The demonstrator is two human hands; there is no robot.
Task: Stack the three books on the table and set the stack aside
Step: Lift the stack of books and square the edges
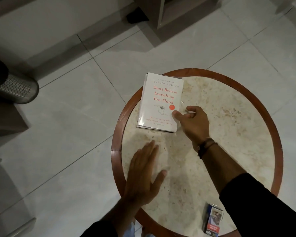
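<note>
Head view records the stack of books (160, 101) at the table's (229, 127) far-left rim, long axis running away from the person, directly left of the right hand (192, 122), whose loosely spread fingers touch its near-right edge; left hand (143, 170) flat, empty, farther off.

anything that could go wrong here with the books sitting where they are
The book stack sits at the round table rim, its far left corner overhanging; a push from the right hand, whose thumb rests on the cover, might tip it off. The left hand, blurred, could knock the near edge.
</note>
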